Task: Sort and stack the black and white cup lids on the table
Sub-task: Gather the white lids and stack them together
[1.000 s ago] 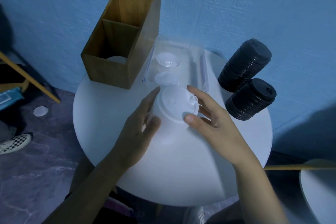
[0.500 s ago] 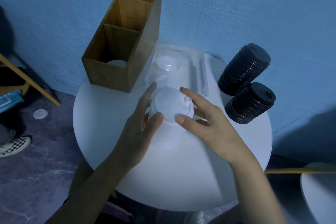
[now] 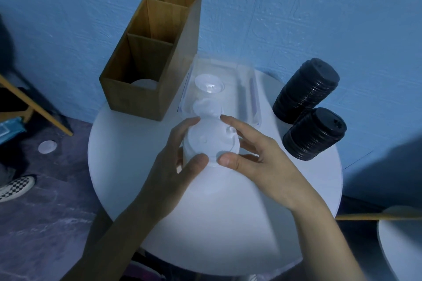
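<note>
While both of our hands close around it, the stack of white lids stands upright near the middle of the round white tabletop. Our left hand wraps the stack's left side, thumb pressed against its near edge and fingers curling round the far side. Our right hand grips the right side, thumb on the near edge almost meeting the left thumb, index finger reaching over the far rim. The top lid faces up, with a small raised spout towards the right.

Just beyond the stack sits a clear plastic container, holding two more white lids, one farther and one nearer; whether they touch we cannot tell. To the right of the container, two stacks of black lids lie tilted on their sides by the tabletop's right edge, one behind the other and touching.

To the far left of the container, a wooden box with two compartments stands against the blue wall; something pale and round shows at the bottom of its near compartment. On the floor at left lies a small white disc, and near it a checkered shoe.
</note>
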### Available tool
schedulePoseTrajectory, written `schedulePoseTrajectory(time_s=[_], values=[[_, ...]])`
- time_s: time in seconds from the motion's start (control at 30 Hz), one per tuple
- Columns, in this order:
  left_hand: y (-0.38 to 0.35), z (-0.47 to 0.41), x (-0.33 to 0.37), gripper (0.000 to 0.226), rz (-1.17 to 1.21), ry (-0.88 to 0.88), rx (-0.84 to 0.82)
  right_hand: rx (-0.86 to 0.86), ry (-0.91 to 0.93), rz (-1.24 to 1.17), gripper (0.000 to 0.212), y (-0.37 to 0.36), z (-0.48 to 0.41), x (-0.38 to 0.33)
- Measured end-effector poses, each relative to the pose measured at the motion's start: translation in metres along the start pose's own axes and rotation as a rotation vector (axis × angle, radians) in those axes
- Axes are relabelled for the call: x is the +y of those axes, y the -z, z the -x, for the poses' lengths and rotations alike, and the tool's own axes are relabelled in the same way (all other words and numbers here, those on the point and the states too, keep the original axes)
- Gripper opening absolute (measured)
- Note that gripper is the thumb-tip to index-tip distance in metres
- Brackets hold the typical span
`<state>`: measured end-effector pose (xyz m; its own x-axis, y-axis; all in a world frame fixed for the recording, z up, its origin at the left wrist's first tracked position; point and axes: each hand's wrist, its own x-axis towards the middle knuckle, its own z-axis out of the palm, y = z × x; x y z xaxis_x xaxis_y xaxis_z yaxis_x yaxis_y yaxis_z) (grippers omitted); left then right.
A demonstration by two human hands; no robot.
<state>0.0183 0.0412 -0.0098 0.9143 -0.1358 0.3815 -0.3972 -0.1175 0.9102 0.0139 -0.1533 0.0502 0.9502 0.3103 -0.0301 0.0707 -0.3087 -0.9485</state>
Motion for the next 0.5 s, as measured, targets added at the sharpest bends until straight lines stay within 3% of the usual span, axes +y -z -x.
schedulePoseTrajectory(time_s=[0.13, 0.3, 0.4, 0.5], values=[[0.003, -0.004, -0.004, 0.055, -0.019, -0.073, -0.013, -0.004, 0.014, -0.025, 0.072, 0.000, -0.004, -0.001], [0.005, -0.001, -0.014, 0.065, 0.031, -0.034, -0.032, -0.091, -0.017, 0.017, 0.065, 0.013, -0.011, -0.009], [0.006, -0.001, -0.022, 0.070, -0.002, -0.014, -0.031, -0.119, -0.021, 0.085, 0.051, 0.031, -0.025, -0.022], [0.006, -0.001, -0.027, 0.067, -0.036, -0.048, -0.016, 0.007, -0.013, 0.114, 0.026, 0.043, -0.053, -0.026]])
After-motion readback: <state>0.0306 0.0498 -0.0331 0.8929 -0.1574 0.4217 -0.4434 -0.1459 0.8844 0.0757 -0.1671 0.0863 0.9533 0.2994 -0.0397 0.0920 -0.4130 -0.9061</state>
